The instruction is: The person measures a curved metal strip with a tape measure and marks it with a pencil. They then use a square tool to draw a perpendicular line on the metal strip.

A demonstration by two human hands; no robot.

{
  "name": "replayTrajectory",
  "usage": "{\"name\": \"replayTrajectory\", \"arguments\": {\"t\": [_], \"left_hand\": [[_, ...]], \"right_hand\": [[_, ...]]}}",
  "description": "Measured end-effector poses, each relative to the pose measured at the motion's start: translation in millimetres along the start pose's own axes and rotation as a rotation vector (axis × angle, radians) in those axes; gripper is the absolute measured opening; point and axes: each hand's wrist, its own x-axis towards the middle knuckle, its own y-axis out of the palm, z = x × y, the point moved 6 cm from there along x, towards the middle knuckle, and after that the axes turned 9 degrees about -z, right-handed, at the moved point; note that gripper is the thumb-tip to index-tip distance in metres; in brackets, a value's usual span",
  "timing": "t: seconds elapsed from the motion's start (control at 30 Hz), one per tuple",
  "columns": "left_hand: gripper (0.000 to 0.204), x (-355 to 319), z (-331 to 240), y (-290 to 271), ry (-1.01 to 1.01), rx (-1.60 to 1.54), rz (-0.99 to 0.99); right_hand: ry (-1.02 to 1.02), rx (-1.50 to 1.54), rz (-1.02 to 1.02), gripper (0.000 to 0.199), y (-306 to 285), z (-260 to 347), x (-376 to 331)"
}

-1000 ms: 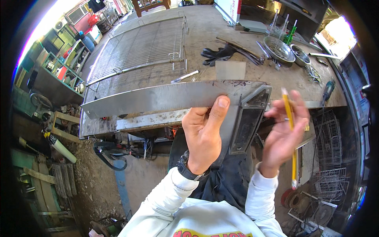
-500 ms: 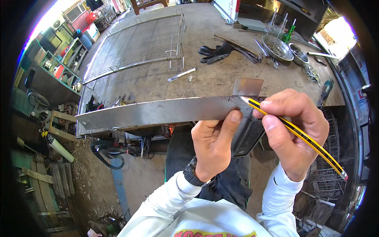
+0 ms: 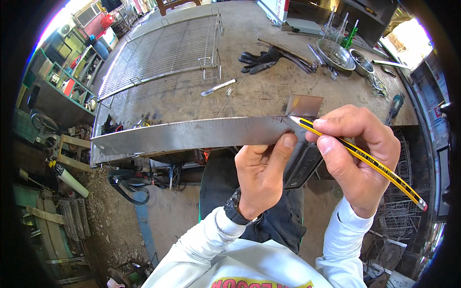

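Note:
A long grey metal strip (image 3: 192, 134) lies crosswise along the bench's near edge. My left hand (image 3: 264, 180) grips its right end, thumb pressed on the face and fingers curled beneath. Behind the strip's right end a small flat metal piece (image 3: 306, 104) sticks up. A dark straight-edged bar (image 3: 303, 164) runs down toward me beside my left thumb; how these join is hidden. Between thumb and fingertips my right hand (image 3: 362, 156) pinches a yellow-and-black pencil (image 3: 370, 161). Its sharpened point meets the strip's upper edge, close to the small metal piece.
On the workbench (image 3: 177, 98) lie a wire rack (image 3: 161, 53), a white marker (image 3: 218, 88) and black gloves (image 3: 259, 62). Metal bowls (image 3: 336, 54) holding thin rods stand at the back right. A power tool (image 3: 396, 106) rests at the right edge.
The pencil point has shifted slightly left along the strip's upper edge, to the corner by the small metal piece. My left hand keeps its grip; the view has shifted slightly.

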Motion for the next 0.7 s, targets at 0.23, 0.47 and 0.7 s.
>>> {"name": "replayTrajectory", "arguments": {"t": [0.23,0.47,0.7], "left_hand": [[0.018,-0.7,0.6,-3.9,-0.027,0.001,0.001],[0.018,-1.2,3.8,-4.2,-0.061,-0.008,-0.026],[0.015,-6.2,8.6,-8.7,-0.117,0.061,-0.108]], "right_hand": [[-0.045,0.024,0.045,0.014,3.9,0.5,3.2],[-0.094,0.005,0.06,0.016,5.2,-2.4,5.4],[-0.205,-0.308,0.135,0.014,2.5,11.3,9.5]]}}
